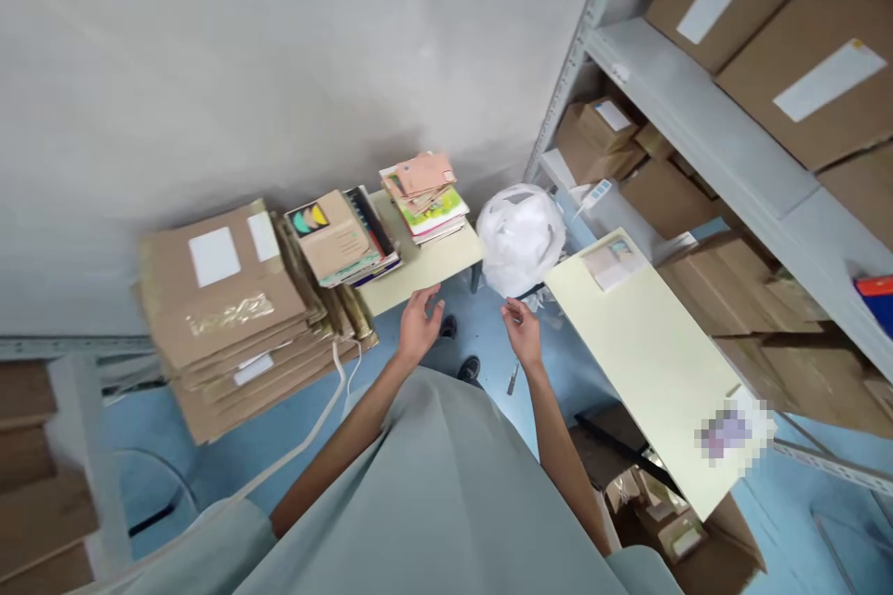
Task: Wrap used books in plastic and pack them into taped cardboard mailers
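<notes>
My left hand (419,327) hovers in front of a pale yellow table (391,290), fingers apart and holding nothing. On that table lies a stack of books and notebooks (335,237), with a second pile of booklets (433,214) topped by pinkish-brown envelopes (424,175) beside it. My right hand (522,332) is held in the air with curled, parted fingers and nothing in it. Just beyond it sits a white plastic bag (522,237). To its right stands another pale yellow table (642,344) carrying a small booklet (614,262) and a blurred-out item (732,432).
Flattened cardboard boxes (230,288) are piled at the left, with a white cable (307,442) running past them. Grey metal shelving (698,121) with cardboard boxes (802,65) rises on the right. An open carton (718,539) stands under the right table. A small tool-like object (513,378) lies on the blue floor.
</notes>
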Action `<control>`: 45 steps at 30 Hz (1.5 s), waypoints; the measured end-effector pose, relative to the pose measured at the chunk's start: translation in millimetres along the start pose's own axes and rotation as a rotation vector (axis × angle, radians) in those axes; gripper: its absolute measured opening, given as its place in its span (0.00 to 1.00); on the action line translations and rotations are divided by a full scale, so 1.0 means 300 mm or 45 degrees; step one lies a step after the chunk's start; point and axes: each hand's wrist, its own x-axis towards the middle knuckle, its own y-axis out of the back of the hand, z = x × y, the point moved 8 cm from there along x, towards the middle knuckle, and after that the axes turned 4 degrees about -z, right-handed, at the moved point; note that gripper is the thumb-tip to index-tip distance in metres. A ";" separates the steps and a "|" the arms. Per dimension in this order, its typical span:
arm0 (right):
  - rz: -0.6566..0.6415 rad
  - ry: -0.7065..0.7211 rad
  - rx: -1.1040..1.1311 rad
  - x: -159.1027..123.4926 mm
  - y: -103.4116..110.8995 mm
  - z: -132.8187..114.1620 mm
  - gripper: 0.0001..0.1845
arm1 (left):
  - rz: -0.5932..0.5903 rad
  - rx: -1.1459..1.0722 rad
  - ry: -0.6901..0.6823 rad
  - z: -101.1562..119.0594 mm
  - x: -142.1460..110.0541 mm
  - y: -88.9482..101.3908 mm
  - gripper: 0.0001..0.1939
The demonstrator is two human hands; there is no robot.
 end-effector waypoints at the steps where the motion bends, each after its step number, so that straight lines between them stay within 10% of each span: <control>1: -0.041 0.005 -0.002 -0.019 -0.041 -0.012 0.30 | 0.069 0.036 0.020 -0.028 -0.017 0.066 0.19; 8: -0.263 -0.015 -0.069 -0.133 -0.285 -0.081 0.30 | 0.451 0.334 0.265 -0.259 -0.118 0.523 0.32; 19: -0.315 -0.044 -0.104 -0.351 -0.663 -0.220 0.31 | 0.074 0.565 0.440 -0.596 -0.155 0.969 0.59; 25: -0.405 -0.036 -0.081 -0.498 -0.855 -0.269 0.30 | -0.224 0.735 0.149 -0.661 -0.048 1.009 0.59; 33: -0.319 -0.082 -0.132 -0.649 -0.865 -0.244 0.31 | -0.453 0.757 0.094 -0.705 -0.024 0.965 0.59; 45: -0.303 -0.008 -0.131 -0.653 -0.915 -0.328 0.30 | -0.287 0.771 0.023 -0.577 -0.102 1.039 0.44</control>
